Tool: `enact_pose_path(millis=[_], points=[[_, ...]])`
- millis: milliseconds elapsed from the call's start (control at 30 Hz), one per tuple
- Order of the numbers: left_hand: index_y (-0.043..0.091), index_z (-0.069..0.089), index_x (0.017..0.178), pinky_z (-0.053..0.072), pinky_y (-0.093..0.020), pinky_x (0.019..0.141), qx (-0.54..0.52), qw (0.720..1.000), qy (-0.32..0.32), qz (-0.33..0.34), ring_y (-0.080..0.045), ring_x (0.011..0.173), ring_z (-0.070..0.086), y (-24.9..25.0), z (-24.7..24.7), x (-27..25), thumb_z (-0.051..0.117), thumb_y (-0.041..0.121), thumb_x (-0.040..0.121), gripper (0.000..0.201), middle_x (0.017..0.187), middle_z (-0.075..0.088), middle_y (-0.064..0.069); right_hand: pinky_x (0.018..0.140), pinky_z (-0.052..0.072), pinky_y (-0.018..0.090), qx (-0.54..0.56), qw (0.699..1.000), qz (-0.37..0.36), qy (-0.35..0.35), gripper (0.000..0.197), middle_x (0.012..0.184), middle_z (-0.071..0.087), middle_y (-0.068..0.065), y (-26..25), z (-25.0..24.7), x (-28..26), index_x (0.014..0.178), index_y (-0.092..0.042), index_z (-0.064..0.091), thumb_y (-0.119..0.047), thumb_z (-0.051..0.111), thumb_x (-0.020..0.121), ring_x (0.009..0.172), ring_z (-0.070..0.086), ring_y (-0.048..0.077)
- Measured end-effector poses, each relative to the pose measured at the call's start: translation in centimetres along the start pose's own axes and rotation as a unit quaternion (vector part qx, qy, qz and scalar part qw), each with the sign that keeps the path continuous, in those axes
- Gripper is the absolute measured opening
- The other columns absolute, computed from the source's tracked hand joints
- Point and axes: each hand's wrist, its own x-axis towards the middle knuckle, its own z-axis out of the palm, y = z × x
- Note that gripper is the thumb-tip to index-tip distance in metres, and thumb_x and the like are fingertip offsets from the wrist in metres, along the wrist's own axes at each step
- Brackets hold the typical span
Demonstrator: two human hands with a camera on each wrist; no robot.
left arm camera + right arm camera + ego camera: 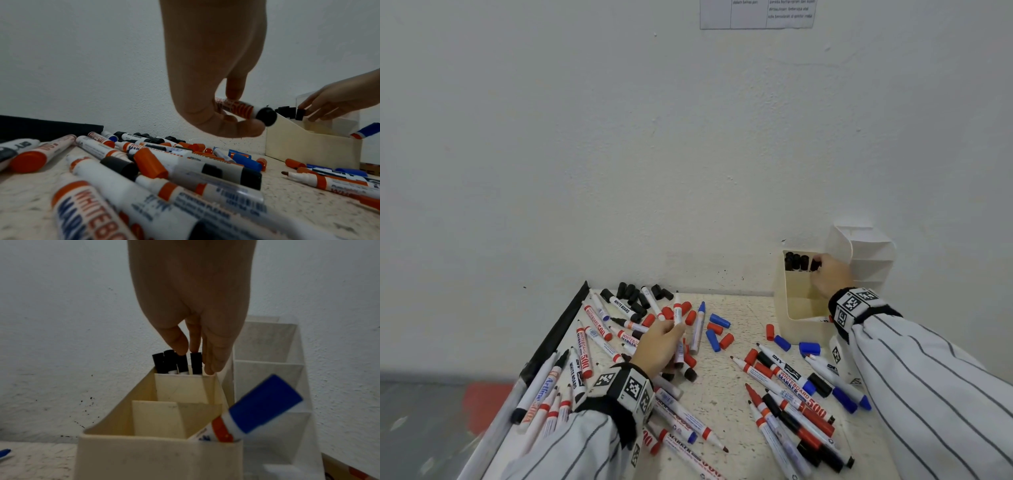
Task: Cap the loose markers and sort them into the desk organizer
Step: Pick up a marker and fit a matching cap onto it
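left hand [659,346]: was hovering over the heap, thumb and fingers pinched round a red marker [677,312], nib end up, black butt end poking out below the fingers in the wrist view
right hand [191,308]: fingertips were on the top of a black-capped marker [196,362] in the organizer's [158,456] far slot, right under the hand; looked like a light pinch but couldn't say for sure
loose markers [789,387]: scattered on the tabletop [726,387] between and below both hands, loose caps [717,329] just right of the left hand
handling guess: light, stiff plastic tubes, smooth so they'd roll or slip; I'd grab mid-barrel, not the nib
caps: tiny and hard, probably need a firm straight push
blue-capped marker [259,407]: leaned in the near slot, closer to the wrist than the fingers
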Motion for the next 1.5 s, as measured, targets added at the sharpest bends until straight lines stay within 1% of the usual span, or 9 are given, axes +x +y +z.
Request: enact_pose_path(millis=[133, 333, 567, 667, 833, 1033, 1200, 1300, 1500], points=[[0.011, 0.052, 0.081, 0.052, -0.023, 0.044, -0.036, 0.999, -0.016, -0.012, -0.003, 0.041, 0.058, 0.5, -0.2, -0.9, 0.044, 0.028, 0.098, 0.025, 0.048, 0.06, 0.006, 0.098, 0.038, 0.034, 0.003, 1.0, -0.016, -0.005, 0.042, 0.126, 0.051, 0.023, 0.0, 0.1, -0.4, 0.129, 0.002, 0.046, 0.004, 0.047, 0.087, 0.118, 0.047, 0.035], [0.02, 0.053, 0.08, 0.056, -0.037, 0.066, -0.016, 0.999, -0.007, -0.03, -0.018, 0.063, 0.061, 0.0, -0.8, -1.4, 0.046, 0.031, 0.097, 0.022, 0.077, 0.059, -0.007, 0.088, 0.04, 0.03, 0.053, 0.992, -0.089, 0.072, 0.021, 0.113, 0.054, 0.017, -1.3, 0.1, -2.1, 0.103, 0.001, 0.061, 0.003, 0.048, 0.086, 0.104, 0.053, 0.03], [0.014, 0.052, 0.077, 0.052, -0.024, 0.068, 0.032, 0.994, 0.097, -0.026, -0.017, 0.071, 0.057, -1.4, -3.2, -2.0, 0.041, 0.025, 0.098, 0.027, 0.077, 0.056, -0.005, 0.057, 0.049, 0.019, 0.061, 0.97, -0.122, -0.199, 0.025, 0.096, 0.062, 0.004, -4.7, 2.8, -6.9, 0.095, -0.011, 0.062, 0.002, 0.041, 0.092, 0.064, 0.056, 0.012], [0.016, 0.056, 0.083, 0.054, -0.041, 0.084, 0.024, 0.992, 0.11, -0.05, -0.027, 0.086, 0.065, -2.2, -4.6, -2.8, 0.044, 0.028, 0.097, 0.022, 0.092, 0.065, -0.012, 0.072, 0.048, 0.017, -0.007, 0.936, -0.155, -0.316, 0.032, 0.111, 0.061, 0.006, -6.5, 4.9, -9.3, 0.109, -0.008, 0.064, 0.007, 0.045, 0.088, 0.084, 0.057, 0.01], [0.014, 0.055, 0.082, 0.056, -0.044, 0.081, 0.012, 0.991, 0.112, -0.072, -0.03, 0.087, 0.067, -3.7, -6.7, -3.9, 0.045, 0.031, 0.096, 0.024, 0.095, 0.065, -0.014, 0.094, 0.035, 0.023, -0.13, 0.869, -0.24, -0.413, 0.032, 0.124, 0.055, -0.005, -9.2, 9.1, -12.9, 0.123, -0.022, 0.058, -0.017, 0.053, 0.092, 0.108, 0.048, 0.009], [0.01, 0.056, 0.087, 0.057, -0.044, 0.079, 0.005, 0.992, 0.092, -0.09, -0.03, 0.087, 0.067, -3.9, -8.2, -5.0, 0.047, 0.037, 0.095, 0.029, 0.089, 0.063, -0.009, 0.084, 0.047, 0.025, -0.258, 0.874, -0.224, -0.346, 0.03, 0.126, 0.055, 0.009, -10.2, 13.2, -13.3, 0.12, -0.014, 0.059, -0.016, 0.044, 0.093, 0.1, 0.057, 0.02], [0.005, 0.059, 0.094, 0.056, -0.045, 0.08, 0.039, 0.993, 0.083, -0.07, -0.031, 0.088, 0.068, -4.6, -9.1, -4.9, 0.047, 0.038, 0.095, 0.035, 0.085, 0.063, -0.009, 0.107, 0.032, 0.046, -0.233, 0.881, -0.253, -0.325, 0.043, 0.141, 0.042, 0.01, -12.1, 14.8, -12.2, 0.138, -0.025, 0.04, -0.019, 0.038, 0.095, 0.126, 0.04, 0.028], [0.017, 0.059, 0.082, 0.055, -0.044, 0.082, 0.042, 0.994, 0.085, -0.057, -0.028, 0.084, 0.068, -5.3, -9.7, -4.5, 0.05, 0.033, 0.094, 0.022, 0.081, 0.064, -0.006, 0.107, 0.033, 0.04, -0.224, 0.861, -0.253, -0.38, 0.049, 0.144, 0.041, 0.009, -13.1, 15.9, -11.7, 0.143, -0.033, 0.028, -0.021, 0.034, 0.096, 0.127, 0.042, 0.029], [0.012, 0.06, 0.094, 0.057, -0.037, 0.077, 0.059, 0.991, 0.113, -0.044, -0.024, 0.082, 0.066, -5.8, -10.3, -4.3, 0.049, 0.028, 0.095, 0.019, 0.091, 0.066, -0.008, 0.097, 0.039, 0.033, -0.247, 0.869, -0.246, -0.35, 0.037, 0.127, 0.055, 0.005, -13.6, 17.6, -11.0, 0.132, -0.023, 0.049, -0.031, 0.035, 0.099, 0.111, 0.052, 0.022]])
